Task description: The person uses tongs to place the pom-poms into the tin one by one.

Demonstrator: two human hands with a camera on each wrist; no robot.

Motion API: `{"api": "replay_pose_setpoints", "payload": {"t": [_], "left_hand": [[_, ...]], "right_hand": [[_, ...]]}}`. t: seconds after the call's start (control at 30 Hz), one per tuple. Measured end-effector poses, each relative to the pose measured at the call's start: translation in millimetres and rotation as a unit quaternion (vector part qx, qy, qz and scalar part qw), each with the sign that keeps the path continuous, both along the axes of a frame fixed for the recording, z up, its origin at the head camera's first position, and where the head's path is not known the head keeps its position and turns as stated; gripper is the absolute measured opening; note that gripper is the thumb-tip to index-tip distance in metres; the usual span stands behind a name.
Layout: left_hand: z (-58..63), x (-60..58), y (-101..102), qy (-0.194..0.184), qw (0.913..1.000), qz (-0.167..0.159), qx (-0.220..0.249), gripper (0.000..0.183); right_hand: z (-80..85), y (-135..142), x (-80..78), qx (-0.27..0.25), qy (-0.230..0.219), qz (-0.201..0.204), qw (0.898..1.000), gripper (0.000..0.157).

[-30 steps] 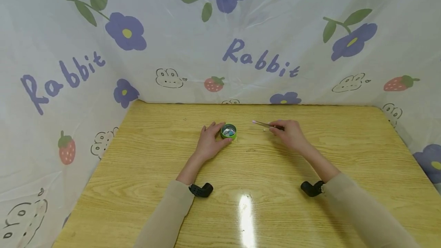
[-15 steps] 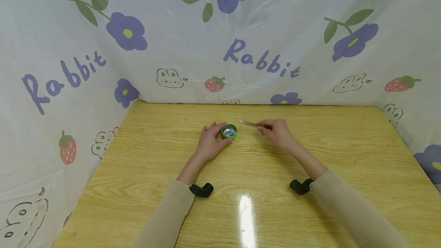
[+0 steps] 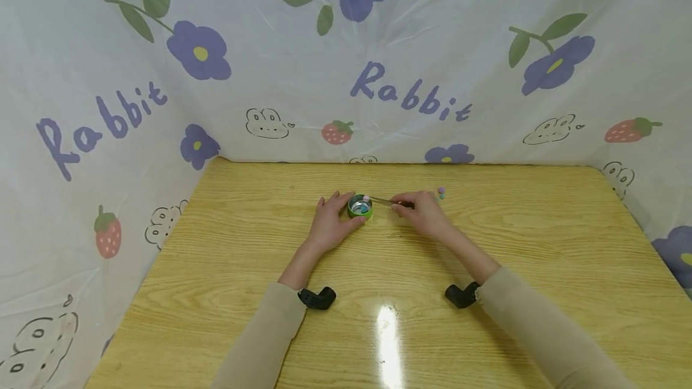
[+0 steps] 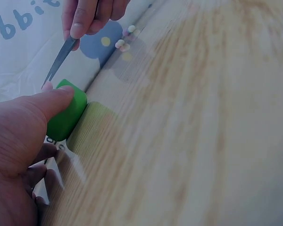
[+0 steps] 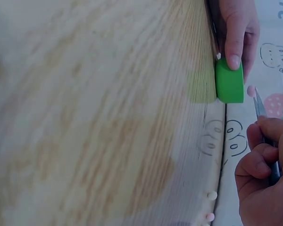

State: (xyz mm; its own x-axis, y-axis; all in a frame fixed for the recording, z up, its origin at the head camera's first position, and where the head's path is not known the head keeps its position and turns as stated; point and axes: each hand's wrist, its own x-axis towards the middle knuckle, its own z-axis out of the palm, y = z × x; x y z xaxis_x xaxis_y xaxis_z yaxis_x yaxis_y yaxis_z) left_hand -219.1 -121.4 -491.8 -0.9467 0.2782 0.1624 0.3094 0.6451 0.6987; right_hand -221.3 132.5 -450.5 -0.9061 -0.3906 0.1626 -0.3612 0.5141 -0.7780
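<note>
My left hand (image 3: 330,221) holds a small round green tin (image 5: 230,82) upright on the wooden table, thumb on the near side and fingers around the far side. The tin's top is uncovered, showing a silvery inside with a blue-green ball (image 3: 364,209) in it. In my right hand (image 3: 424,215) a pair of metal tweezers (image 4: 61,59) is pinched between thumb and fingers, pointing left. A small pale pink ball (image 5: 251,91) sits at the tweezer tips, over the tin's opening in the head view.
Several small balls lie on the table to the right, among them a purple ball (image 3: 441,189) and a teal ball (image 3: 442,196). A white printed cloth (image 3: 303,77) hangs behind the table (image 3: 346,341). Dark wrist-worn devices jut inward at both cuffs.
My right hand has moved left, carrying the tweezers and pink ball from the table's right to the tin. Loose balls it had covered now show. My left hand stays on the tin.
</note>
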Motion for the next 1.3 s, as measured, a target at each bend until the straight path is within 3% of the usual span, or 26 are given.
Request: {"api": "replay_pose_setpoints", "payload": {"t": [0.73,0.9,1.13,1.3], "left_hand": [[0.5,0.8,1.8,0.000,1.0000,-0.003,0.004,0.065],[-0.8,0.5,0.8,-0.003,1.0000,-0.002,0.002,0.066],[-3.4,-0.4,-0.3,0.003,1.0000,-0.001,0.000,0.067],[-3.5,-0.5,-0.3,0.003,1.0000,-0.002,0.001,0.067]], "right_hand": [[-8.2,0.1,3.1,-0.003,-0.026,-0.028,0.999,0.022],[-6.7,7.8,4.6,-0.019,-0.045,-0.048,0.998,0.019],[-6.4,26.8,4.3,-0.018,-0.016,-0.063,0.998,0.019],[-6.4,43.6,5.0,-0.009,-0.019,-0.079,0.997,0.022]]}}
